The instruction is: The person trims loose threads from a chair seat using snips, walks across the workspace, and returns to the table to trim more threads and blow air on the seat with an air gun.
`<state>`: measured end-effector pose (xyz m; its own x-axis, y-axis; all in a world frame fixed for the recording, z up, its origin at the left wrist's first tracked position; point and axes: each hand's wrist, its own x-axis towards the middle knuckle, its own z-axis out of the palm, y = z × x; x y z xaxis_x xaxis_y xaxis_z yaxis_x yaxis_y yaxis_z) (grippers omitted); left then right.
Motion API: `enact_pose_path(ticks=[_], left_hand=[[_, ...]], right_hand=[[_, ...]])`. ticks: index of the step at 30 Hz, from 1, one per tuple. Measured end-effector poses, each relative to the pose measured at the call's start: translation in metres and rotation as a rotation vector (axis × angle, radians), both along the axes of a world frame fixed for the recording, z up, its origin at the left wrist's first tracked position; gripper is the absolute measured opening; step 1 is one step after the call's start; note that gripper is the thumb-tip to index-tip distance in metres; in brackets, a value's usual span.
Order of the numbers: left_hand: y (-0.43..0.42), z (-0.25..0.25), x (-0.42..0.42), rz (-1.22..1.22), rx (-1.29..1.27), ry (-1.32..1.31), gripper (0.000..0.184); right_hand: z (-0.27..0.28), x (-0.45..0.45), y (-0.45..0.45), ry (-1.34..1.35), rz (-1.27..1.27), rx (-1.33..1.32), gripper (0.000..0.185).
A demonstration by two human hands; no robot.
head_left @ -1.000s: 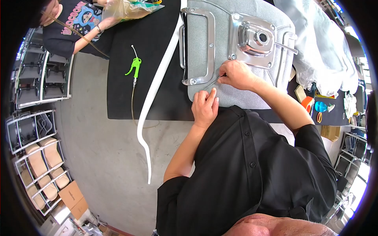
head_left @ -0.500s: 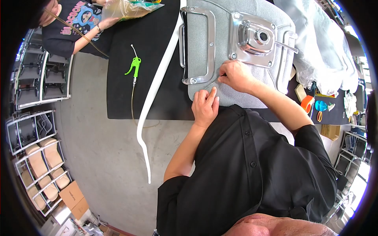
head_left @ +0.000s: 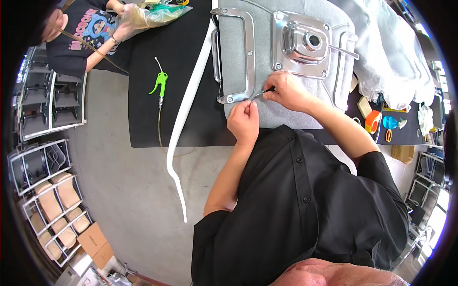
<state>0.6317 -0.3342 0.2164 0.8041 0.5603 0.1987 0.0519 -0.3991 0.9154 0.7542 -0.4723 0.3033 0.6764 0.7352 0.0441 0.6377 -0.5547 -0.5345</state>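
On the table lies a grey fabric chair seat (head_left: 296, 107), underside up. Bolted to it are a polished metal base plate (head_left: 280, 66) with a side lever (head_left: 344, 51), and metal arm brackets (head_left: 250, 62). My right hand (head_left: 286, 90) is closed around a small black-handled tool (head_left: 270, 89) with a thin shaft pointing left. Just below the left bracket's lower end, my left hand (head_left: 243, 121) is closed, its thumb and finger pinched at the seat's edge near the tool's tip. Whatever it pinches is too small to make out.
A green air blow gun (head_left: 162, 85) with a hose lies left of a long white strip (head_left: 191, 95) that hangs off the table (head_left: 143, 119). Clear plastic wrapping (head_left: 386, 62), orange tape (head_left: 373, 122) and scissors (head_left: 389, 136) lie right. Another person handles a plastic bag (head_left: 157, 16).
My left hand has moved up slightly and its spread fingers have closed into a pinch. The tool in my right hand now shows. The other person's bag has shifted.
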Motion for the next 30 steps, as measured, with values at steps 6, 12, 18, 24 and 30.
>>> enact_pose_path(ticks=[6,12,18,24,30], left_hand=[[-0.003,0.011,0.007,0.062,0.016,0.184,0.017],[-0.007,0.009,0.008,0.082,-0.015,0.223,0.017],[-0.008,0.004,0.007,0.089,0.028,0.16,0.017],[-0.009,0.004,0.006,0.103,-0.022,0.18,0.017],[-0.01,0.002,0.007,0.125,-0.068,0.209,0.017]], right_hand=[[0.003,0.001,0.001,0.027,-0.016,-0.015,0.02],[0.001,-0.001,0.004,0.012,-0.031,-0.05,0.02],[0.001,-0.004,0.006,-0.011,-0.033,-0.057,0.019],[0.0,-0.005,0.008,-0.023,-0.048,-0.067,0.021],[-0.002,-0.006,0.01,-0.042,-0.048,-0.062,0.021]])
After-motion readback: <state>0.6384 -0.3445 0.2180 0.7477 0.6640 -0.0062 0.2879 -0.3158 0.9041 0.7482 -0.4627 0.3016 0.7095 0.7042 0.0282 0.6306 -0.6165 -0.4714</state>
